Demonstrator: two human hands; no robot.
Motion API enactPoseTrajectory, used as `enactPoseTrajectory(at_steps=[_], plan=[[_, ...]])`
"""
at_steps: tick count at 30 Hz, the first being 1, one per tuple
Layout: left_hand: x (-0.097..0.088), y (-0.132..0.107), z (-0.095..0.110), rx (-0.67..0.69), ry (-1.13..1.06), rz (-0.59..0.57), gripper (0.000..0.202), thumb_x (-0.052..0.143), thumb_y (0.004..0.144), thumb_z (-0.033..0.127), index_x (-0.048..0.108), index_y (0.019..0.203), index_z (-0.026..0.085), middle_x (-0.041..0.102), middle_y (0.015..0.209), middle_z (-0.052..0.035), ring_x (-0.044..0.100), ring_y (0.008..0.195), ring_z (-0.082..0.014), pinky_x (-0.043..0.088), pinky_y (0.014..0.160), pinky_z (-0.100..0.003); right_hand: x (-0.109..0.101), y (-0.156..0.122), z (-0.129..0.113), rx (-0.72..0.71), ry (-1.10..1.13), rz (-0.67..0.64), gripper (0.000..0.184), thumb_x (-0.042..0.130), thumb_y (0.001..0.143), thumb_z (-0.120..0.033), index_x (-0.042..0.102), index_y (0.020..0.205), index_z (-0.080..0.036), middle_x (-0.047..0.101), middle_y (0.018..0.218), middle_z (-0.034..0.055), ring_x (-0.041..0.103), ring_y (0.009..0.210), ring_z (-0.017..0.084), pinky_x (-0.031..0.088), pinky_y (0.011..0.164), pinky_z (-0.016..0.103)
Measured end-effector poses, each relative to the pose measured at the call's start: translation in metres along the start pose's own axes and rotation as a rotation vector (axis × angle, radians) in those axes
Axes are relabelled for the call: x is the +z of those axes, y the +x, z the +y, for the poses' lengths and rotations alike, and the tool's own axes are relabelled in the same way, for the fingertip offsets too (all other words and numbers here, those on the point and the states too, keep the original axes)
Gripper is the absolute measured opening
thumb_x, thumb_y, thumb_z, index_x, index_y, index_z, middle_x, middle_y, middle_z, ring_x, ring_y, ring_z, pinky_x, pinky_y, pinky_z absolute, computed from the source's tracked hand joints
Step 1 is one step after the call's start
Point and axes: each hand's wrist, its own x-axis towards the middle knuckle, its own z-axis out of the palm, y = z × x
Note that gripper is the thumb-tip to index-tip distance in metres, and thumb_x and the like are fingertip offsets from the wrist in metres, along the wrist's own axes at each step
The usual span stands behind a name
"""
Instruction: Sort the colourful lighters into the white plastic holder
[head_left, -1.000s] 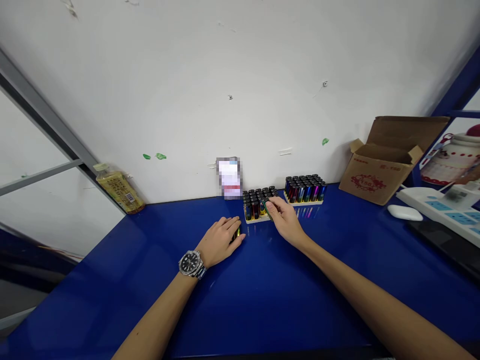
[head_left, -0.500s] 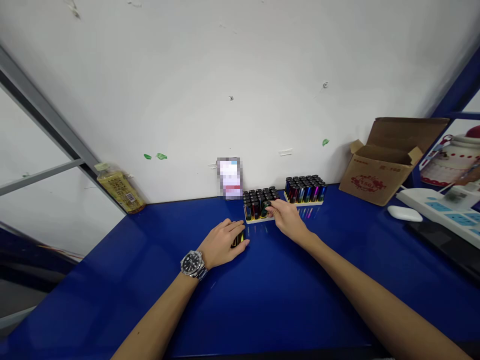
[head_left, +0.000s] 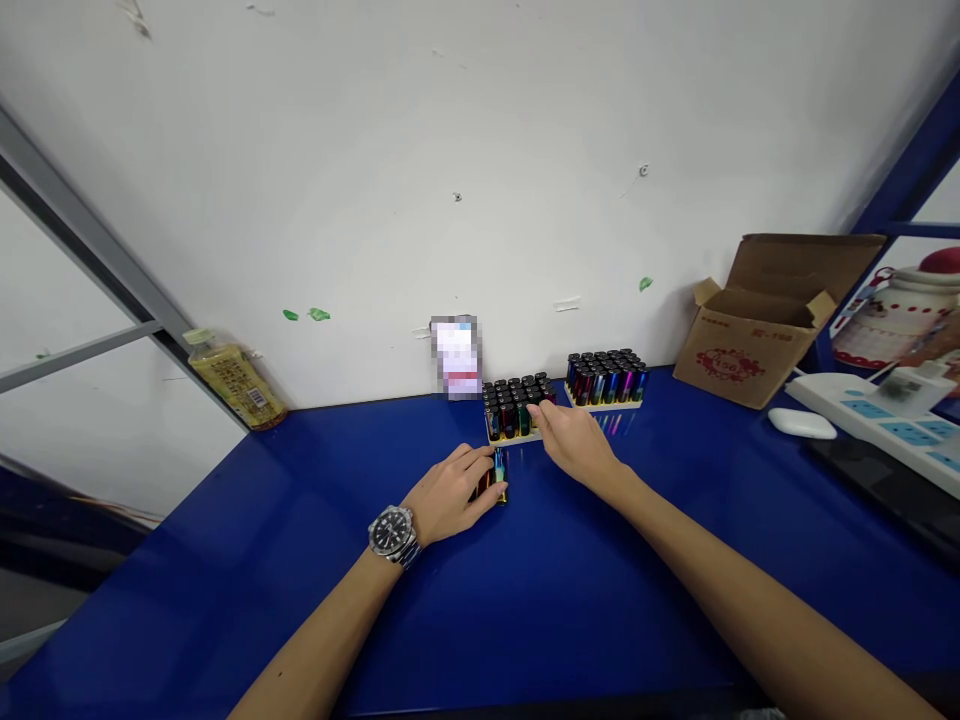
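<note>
Two trays of upright metallic lighters stand at the back of the blue table: a near tray (head_left: 514,410) and a farther tray (head_left: 606,379). My right hand (head_left: 574,441) rests at the near tray's front right corner, fingers pinched on a lighter there. My left hand (head_left: 450,490), a wristwatch (head_left: 392,531) on its wrist, lies on the table with fingers curled over a few loose lighters (head_left: 498,476) that lie flat, their tips showing past my fingertips.
A yellow drink bottle (head_left: 234,377) leans at the back left. An open cardboard box (head_left: 757,327) sits at the back right, with a white mouse (head_left: 801,424), a power strip (head_left: 877,422) and a dark flat device (head_left: 892,486) beyond it. A blurred card (head_left: 457,357) leans on the wall.
My left hand slid right and slightly toward me with the loose lighters, more of them now showing. My right hand stayed at the near tray, shifting a little.
</note>
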Motion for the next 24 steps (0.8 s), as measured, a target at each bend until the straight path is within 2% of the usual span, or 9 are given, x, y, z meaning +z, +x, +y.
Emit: enactPoseTrajectory(at_steps=[2, 5, 9, 14, 17, 19, 21, 24], plan=[[0.001, 0.0, 0.0, -0.002, -0.006, 0.009, 0.027, 0.039, 0.095, 0.029, 0.062, 0.095, 0.015, 0.064, 0.119, -0.0112, 0.059, 0.095, -0.0212, 0.055, 0.083, -0.038, 0.002, -0.005, -0.008, -0.024, 0.008, -0.02, 0.044, 0.028, 0.1, -0.039, 0.059, 0.077, -0.018, 0.064, 0.065, 0.0062, 0.059, 0.058, 0.018, 0.026, 0.052, 0.027], [0.002, -0.001, -0.001, 0.007, -0.013, 0.02, 0.025, 0.037, 0.094, 0.02, 0.062, 0.097, 0.016, 0.065, 0.117, -0.01, 0.059, 0.094, -0.02, 0.054, 0.085, -0.038, 0.005, -0.011, -0.023, -0.053, 0.018, -0.126, 0.042, 0.036, 0.095, -0.045, 0.064, 0.077, -0.019, 0.067, 0.068, 0.0085, 0.062, 0.063, 0.02, 0.029, 0.052, 0.026], [0.001, -0.001, -0.002, -0.02, -0.012, 0.017, 0.023, 0.037, 0.093, 0.02, 0.058, 0.084, 0.018, 0.066, 0.113, -0.0093, 0.058, 0.093, -0.0197, 0.054, 0.082, -0.036, 0.005, -0.014, -0.035, -0.03, 0.041, -0.219, 0.032, 0.049, 0.086, -0.046, 0.066, 0.087, -0.019, 0.069, 0.073, 0.0099, 0.064, 0.07, 0.025, 0.036, 0.056, 0.028], [-0.001, -0.002, -0.005, -0.046, 0.017, -0.004, 0.021, 0.038, 0.093, 0.019, 0.056, 0.082, 0.018, 0.066, 0.111, -0.0083, 0.057, 0.096, -0.0206, 0.054, 0.081, -0.036, -0.001, -0.012, -0.031, 0.026, 0.06, -0.303, 0.021, 0.058, 0.075, -0.038, 0.063, 0.081, -0.019, 0.067, 0.077, 0.0113, 0.064, 0.075, 0.029, 0.04, 0.057, 0.032], [-0.001, -0.002, -0.007, -0.059, 0.023, -0.005, 0.021, 0.038, 0.093, 0.019, 0.055, 0.081, 0.019, 0.066, 0.112, -0.0078, 0.058, 0.096, -0.0202, 0.054, 0.083, -0.036, -0.003, -0.014, -0.027, -0.001, 0.056, -0.352, 0.015, 0.053, 0.079, -0.031, 0.06, 0.082, -0.018, 0.066, 0.082, 0.0135, 0.064, 0.078, 0.03, 0.041, 0.059, 0.033], [0.0, -0.002, -0.008, -0.061, 0.024, 0.001, 0.02, 0.038, 0.093, 0.019, 0.055, 0.081, 0.019, 0.066, 0.112, -0.0075, 0.058, 0.095, -0.0199, 0.054, 0.083, -0.036, -0.002, -0.015, -0.025, -0.06, 0.09, -0.326, 0.014, 0.045, 0.086, -0.026, 0.056, 0.086, -0.016, 0.065, 0.086, 0.0156, 0.063, 0.08, 0.029, 0.042, 0.061, 0.033], [0.0, -0.002, -0.008, -0.057, 0.025, 0.006, 0.02, 0.039, 0.093, 0.019, 0.055, 0.082, 0.019, 0.066, 0.111, -0.0076, 0.058, 0.095, -0.0197, 0.054, 0.083, -0.036, 0.001, -0.016, -0.024, -0.106, 0.24, -0.272, 0.016, 0.035, 0.093, -0.025, 0.049, 0.092, -0.016, 0.064, 0.085, 0.0147, 0.062, 0.077, 0.025, 0.042, 0.061, 0.032], [0.0, -0.001, -0.007, -0.057, 0.023, 0.004, 0.02, 0.039, 0.093, 0.019, 0.056, 0.083, 0.018, 0.066, 0.111, -0.0081, 0.058, 0.094, -0.0196, 0.054, 0.082, -0.036, 0.01, -0.016, -0.022, -0.131, 0.656, -0.179, 0.016, 0.027, 0.098, -0.03, 0.038, 0.1, -0.019, 0.06, 0.08, 0.0059, 0.059, 0.069, 0.017, 0.044, 0.062, 0.028]])
